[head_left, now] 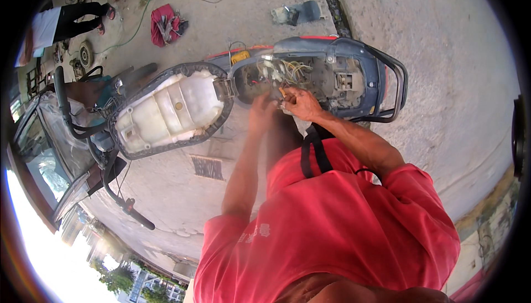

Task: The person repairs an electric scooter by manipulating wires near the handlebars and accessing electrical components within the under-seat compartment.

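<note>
An electric scooter's open compartment (348, 62) holds a tangle of wires (290, 68) and white connectors (271, 72). My right hand (300, 104) is closed on a small orange piece (282, 92) at the compartment's near side. My left hand (263, 108) is beside it, fingers curled at the wires, holding something I cannot make out. The raised seat (166, 112) lies to the left with its pale underside showing. A yellow device (240, 56) with leads rests at the compartment's far left edge.
Handlebars (74, 120) and a windscreen (44, 165) stand at left. On the concrete ground lie a red bundle (166, 24), a grey plastic part (296, 13), a wheel (86, 54) and a green hose (141, 18). Another person (74, 24) in dark trousers is at upper left.
</note>
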Tool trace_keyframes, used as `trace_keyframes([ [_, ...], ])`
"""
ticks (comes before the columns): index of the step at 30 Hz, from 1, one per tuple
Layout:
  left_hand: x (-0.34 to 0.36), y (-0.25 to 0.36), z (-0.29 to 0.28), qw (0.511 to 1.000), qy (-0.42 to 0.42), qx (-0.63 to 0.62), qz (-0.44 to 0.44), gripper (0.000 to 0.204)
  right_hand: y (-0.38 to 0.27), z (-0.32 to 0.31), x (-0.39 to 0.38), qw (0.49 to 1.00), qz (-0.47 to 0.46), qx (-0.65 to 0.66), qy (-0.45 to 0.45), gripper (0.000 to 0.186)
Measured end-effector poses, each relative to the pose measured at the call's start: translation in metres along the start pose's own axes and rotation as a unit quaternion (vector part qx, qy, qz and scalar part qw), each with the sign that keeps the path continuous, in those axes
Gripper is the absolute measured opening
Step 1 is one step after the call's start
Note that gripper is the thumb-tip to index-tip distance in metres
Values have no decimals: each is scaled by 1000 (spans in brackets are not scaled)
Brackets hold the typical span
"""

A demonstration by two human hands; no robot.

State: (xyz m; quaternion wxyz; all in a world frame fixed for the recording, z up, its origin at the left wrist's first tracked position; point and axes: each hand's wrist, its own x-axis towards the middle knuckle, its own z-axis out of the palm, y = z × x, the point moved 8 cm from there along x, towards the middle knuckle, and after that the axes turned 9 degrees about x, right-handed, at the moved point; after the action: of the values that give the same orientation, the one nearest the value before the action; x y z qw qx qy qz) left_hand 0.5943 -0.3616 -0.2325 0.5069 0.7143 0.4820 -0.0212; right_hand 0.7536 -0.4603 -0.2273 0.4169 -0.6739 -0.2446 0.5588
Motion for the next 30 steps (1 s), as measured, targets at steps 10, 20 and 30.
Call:
trace_keyframes([
  [10,0,-3,-2,1000,0,-28,11,51,-6,-2,-3,1000,-7,7,4,39],
  [20,-4,23,-9,992,26,97,79,45,-12,-3,-2,1000,-10,4,1,41],
  [30,-7,24,-5,979,33,160,120,42,-18,-3,-3,998,-14,-59,9,43],
])
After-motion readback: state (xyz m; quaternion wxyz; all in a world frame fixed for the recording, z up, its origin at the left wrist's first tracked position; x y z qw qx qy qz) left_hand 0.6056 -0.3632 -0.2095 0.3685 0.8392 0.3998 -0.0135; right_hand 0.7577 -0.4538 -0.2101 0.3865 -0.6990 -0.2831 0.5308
